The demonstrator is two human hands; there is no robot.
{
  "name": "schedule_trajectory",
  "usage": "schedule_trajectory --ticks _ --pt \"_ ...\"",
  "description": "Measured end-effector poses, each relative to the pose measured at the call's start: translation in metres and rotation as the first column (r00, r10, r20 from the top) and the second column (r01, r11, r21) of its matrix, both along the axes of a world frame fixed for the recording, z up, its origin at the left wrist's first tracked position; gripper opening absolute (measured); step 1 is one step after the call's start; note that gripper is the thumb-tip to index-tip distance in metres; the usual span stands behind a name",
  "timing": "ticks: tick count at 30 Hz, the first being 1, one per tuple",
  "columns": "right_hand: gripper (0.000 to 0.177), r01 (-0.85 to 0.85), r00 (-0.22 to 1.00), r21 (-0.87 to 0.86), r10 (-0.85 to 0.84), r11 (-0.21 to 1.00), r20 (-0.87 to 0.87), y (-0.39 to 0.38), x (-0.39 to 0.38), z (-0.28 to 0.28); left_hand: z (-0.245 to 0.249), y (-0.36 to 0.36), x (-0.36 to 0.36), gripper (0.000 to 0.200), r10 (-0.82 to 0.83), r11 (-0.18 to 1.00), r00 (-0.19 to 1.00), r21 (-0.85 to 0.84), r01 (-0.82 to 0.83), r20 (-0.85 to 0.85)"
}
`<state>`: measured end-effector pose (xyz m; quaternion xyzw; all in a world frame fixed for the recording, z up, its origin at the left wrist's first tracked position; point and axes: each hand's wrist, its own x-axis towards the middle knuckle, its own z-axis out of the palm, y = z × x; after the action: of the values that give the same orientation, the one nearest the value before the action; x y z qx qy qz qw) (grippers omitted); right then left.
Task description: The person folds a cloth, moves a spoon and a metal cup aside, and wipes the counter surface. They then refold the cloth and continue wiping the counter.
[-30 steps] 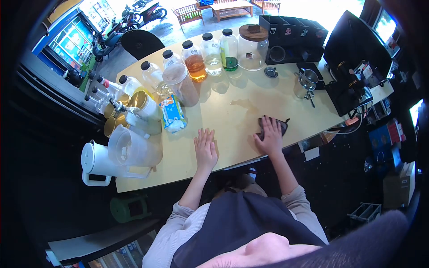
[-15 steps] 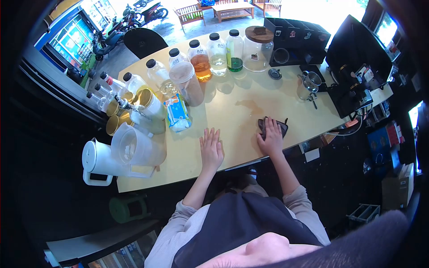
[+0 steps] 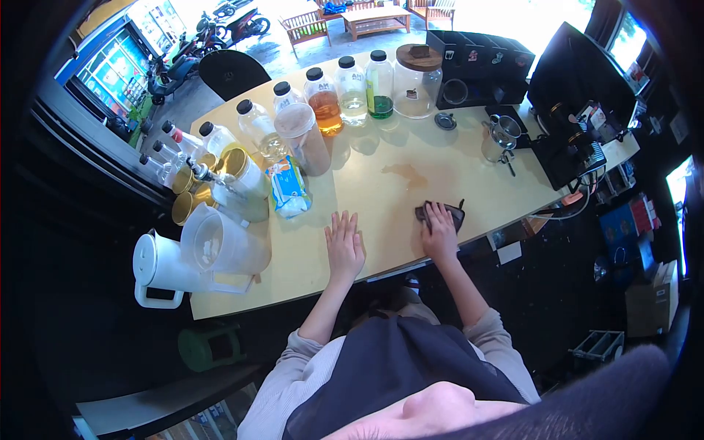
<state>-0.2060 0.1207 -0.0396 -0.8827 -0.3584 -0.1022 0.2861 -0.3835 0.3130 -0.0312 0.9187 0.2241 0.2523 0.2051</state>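
My right hand (image 3: 440, 233) presses down on a dark folded cloth (image 3: 453, 215) near the table's front edge, fingers close together and bent over it. A small loop or tip of the cloth sticks up at its right side; the part beneath the palm is hidden. Beyond the cloth, a wet brownish patch (image 3: 407, 174) lies on the tabletop. My left hand (image 3: 344, 246) rests flat on the table, fingers stretched out, holding nothing. Up and to the left of it lies a blue and white packet (image 3: 288, 188).
On the table (image 3: 381, 235), several black-capped bottles curve along the back and left. A clear pitcher (image 3: 246, 246) and white jug (image 3: 158, 265) stand at the left edge. A wooden-lidded jar (image 3: 416, 92), metal cup (image 3: 503, 132) and black monitor (image 3: 579, 84) are to the right.
The view has shifted slightly. My right hand has come a little closer to the front edge with the cloth, its fingers now closer together. My left hand stays in place.
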Motion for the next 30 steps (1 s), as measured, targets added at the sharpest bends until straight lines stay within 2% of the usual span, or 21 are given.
schedule_trajectory --ticks 4,6,7,9,12,16,18,20,21,26,28,30 --pt "0.055 0.103 0.994 -0.039 -0.102 0.994 0.042 0.055 -0.023 0.009 0.002 0.0 0.0 0.048 -0.001 1.0 1.0 0.0 0.001 0.006" --pt "0.058 -0.053 0.998 -0.015 0.053 0.998 0.044 0.071 -0.036 0.015 0.003 -0.001 -0.001 0.048 0.003 1.0 1.0 0.0 -0.003 0.005" --pt "0.058 -0.052 0.998 -0.013 0.053 0.999 0.042 0.07 -0.039 0.014 0.003 -0.001 -0.002 0.049 0.008 1.0 1.0 -0.001 -0.008 0.006" --pt "0.055 -0.252 0.966 -0.073 0.256 0.965 0.039 0.066 -0.05 0.01 0.001 0.001 -0.002 0.049 0.012 1.0 1.0 -0.004 -0.012 0.007" --pt "0.055 -0.313 0.949 -0.114 0.315 0.943 0.002 0.038 -0.055 0.006 0.001 0.001 -0.003 0.049 0.025 1.0 1.0 -0.011 -0.025 0.013" --pt "0.058 -0.175 0.983 -0.102 0.179 0.979 0.034 0.035 -0.047 0.007 0.002 0.0 -0.001 0.049 0.032 0.999 0.999 -0.017 -0.031 0.014" --pt "0.058 -0.182 0.98 -0.14 0.191 0.973 0.054 0.046 -0.046 0.008 0.001 -0.002 0.0 0.049 0.033 0.999 0.999 -0.022 -0.032 0.02" --pt "0.056 -0.364 0.926 -0.145 0.374 0.92 0.047 0.062 -0.041 0.008 0.002 0.0 0.002 0.048 0.033 0.999 0.999 -0.015 -0.032 0.03" --pt "0.054 -0.378 0.921 -0.148 0.387 0.914 0.041 0.072 -0.039 0.004 0.002 0.0 0.001 0.048 0.033 0.999 0.999 -0.012 -0.033 0.024" --pt "0.053 -0.234 0.968 -0.076 0.239 0.969 0.071 0.127 -0.019 -0.002 -0.001 -0.001 0.002 0.048 0.049 0.999 0.999 0.021 -0.049 0.018" --pt "0.053 -0.116 0.988 -0.073 0.123 0.991 0.091 0.148 -0.013 -0.001 -0.001 -0.001 0.002 0.048 0.059 0.998 0.998 0.027 -0.059 0.021" --pt "0.054 -0.102 0.99 -0.086 0.109 0.991 0.088 0.156 -0.017 0.002 0.0 -0.001 0.001 0.048 0.062 0.998 0.998 0.027 -0.063 0.023"
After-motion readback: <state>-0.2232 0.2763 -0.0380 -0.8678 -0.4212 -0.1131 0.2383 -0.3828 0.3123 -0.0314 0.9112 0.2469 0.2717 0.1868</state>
